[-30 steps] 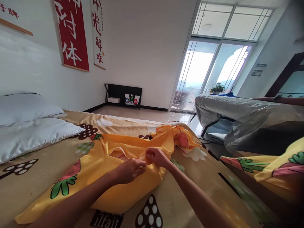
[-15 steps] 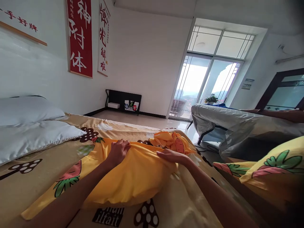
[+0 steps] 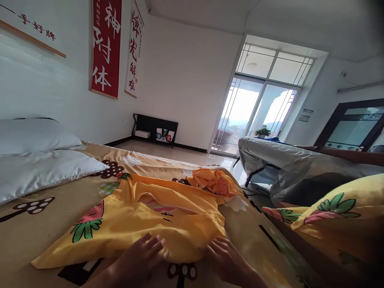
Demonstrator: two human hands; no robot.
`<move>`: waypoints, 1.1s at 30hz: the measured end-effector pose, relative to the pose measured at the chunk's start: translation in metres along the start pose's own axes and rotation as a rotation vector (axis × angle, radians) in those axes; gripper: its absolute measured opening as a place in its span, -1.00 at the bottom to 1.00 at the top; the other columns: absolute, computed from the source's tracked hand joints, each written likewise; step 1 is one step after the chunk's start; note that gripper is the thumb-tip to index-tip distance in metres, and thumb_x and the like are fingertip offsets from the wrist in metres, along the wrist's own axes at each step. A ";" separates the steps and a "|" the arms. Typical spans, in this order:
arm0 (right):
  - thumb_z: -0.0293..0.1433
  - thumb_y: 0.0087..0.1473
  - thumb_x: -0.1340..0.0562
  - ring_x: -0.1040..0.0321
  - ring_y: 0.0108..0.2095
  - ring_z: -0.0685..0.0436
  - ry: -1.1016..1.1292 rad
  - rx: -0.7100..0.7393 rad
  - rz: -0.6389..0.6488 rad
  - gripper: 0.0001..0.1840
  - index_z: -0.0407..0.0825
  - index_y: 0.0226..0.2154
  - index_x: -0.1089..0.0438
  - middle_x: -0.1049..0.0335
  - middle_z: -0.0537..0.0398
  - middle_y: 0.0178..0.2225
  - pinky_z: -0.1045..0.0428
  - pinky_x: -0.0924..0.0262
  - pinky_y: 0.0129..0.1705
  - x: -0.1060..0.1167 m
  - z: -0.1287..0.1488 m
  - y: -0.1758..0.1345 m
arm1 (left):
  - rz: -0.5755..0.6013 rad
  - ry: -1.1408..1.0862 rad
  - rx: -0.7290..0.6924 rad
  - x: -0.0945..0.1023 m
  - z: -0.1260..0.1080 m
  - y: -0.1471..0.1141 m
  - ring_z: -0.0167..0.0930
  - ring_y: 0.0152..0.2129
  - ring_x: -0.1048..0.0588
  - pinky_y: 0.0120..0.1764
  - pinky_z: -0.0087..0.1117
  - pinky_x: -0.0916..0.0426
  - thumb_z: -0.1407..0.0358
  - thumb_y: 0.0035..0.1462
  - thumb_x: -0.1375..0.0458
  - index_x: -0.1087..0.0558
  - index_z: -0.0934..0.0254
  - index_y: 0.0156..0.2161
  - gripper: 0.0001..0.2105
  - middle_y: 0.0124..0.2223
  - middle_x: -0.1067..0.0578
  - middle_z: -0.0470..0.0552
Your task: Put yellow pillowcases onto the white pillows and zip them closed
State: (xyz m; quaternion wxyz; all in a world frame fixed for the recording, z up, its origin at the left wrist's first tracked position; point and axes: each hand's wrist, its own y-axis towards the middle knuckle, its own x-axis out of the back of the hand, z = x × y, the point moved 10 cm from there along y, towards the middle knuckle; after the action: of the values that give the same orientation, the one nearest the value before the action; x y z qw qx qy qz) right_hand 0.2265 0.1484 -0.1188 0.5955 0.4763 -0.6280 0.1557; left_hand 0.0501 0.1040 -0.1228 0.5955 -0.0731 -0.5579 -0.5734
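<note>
A yellow pajama top (image 3: 129,224) with carrot prints on its sleeve lies spread over the bed, its middle folded in loose creases around a small printed face. At its near edge is my left hand (image 3: 144,256), with the fingers slightly spread on or just over the cloth. My right hand (image 3: 226,258) has its fingers curled on the near right corner of the top; the fingertips are partly hidden. Beyond the top's far right side lies a crumpled orange-yellow garment (image 3: 213,182) with a carrot print.
The bed carries a tan patterned blanket (image 3: 24,236) and white pillows (image 3: 51,172) at left. To the right are a yellow carrot-print cloth (image 3: 357,204), probably worn on my leg, and a plastic-covered table (image 3: 270,150) with a person's arm (image 3: 339,155) on it.
Both hands have moved from the top's far edge back towards me, to its near edge. The raised cloth now lies flatter, and the printed face shows.
</note>
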 end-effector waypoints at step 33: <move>-0.50 -0.21 0.00 -0.15 -0.50 0.04 0.668 -0.475 0.014 -0.88 -0.03 -0.54 -0.21 -0.24 0.23 -0.58 0.16 0.00 -0.45 -0.001 -0.057 0.090 | -0.093 0.075 0.235 -0.004 -0.012 0.083 -0.23 -0.19 -0.41 -0.15 -0.17 -0.27 0.33 0.22 -0.02 -0.37 0.34 -0.07 -0.79 -0.17 -0.50 0.12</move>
State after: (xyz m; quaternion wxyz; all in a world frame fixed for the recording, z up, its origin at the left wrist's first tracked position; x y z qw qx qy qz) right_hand 0.1905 0.2372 -0.0727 0.8589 0.2443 -0.4219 0.1564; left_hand 0.1217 0.1248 -0.0843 0.5933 0.0448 -0.6014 -0.5333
